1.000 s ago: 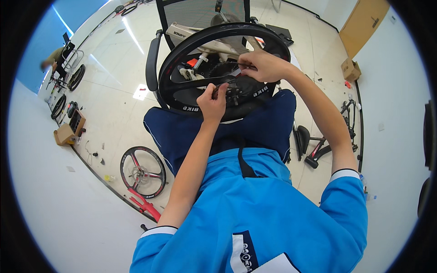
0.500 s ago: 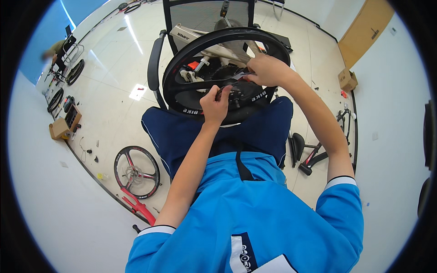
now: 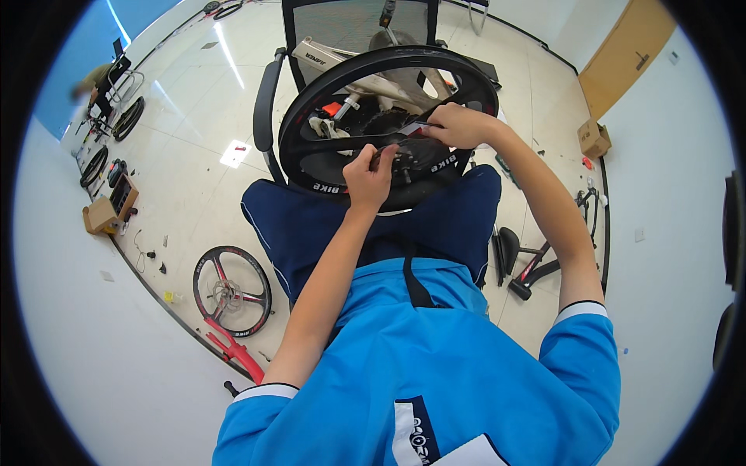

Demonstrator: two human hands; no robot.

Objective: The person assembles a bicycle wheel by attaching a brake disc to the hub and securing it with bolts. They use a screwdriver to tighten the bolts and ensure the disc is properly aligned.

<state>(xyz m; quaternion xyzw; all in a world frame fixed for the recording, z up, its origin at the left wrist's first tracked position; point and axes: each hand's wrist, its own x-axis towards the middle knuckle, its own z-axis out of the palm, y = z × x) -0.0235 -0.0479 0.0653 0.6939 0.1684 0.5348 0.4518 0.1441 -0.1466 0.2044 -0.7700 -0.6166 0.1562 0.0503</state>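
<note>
our left hand (image 3: 371,175) has its fingers (image 3: 382,154) curled shut, pinching at the hub (image 3: 404,155) in the middle of the black bicycle wheel (image 3: 334,165); what exactly they clamp is too small to tell. our right hand (image 3: 460,126), at about 2 o'clock from the left, has its fingers closed on a thin flat tool (image 3: 416,126) whose tip points toward the hub. the two hands are close together, both over the wheel's centre.

the wheel rests tilted on our lap, its lower rim touching our dark blue trousers (image 3: 311,225), its top edge at 12 o'clock against a black office chair (image 3: 268,101). a pale bicycle frame (image 3: 342,66) lies on that chair behind the wheel.

further out, at 8 o'clock on the floor (image 3: 186,155), lies a second wheel (image 3: 231,291) with red spokes, touching a red frame part (image 3: 233,349). at 9 o'clock sits a cardboard box (image 3: 101,216). at 3 o'clock a black saddle (image 3: 509,248) lies on the floor, and another cardboard box (image 3: 594,140) stands at 2 o'clock by the wall.
</note>
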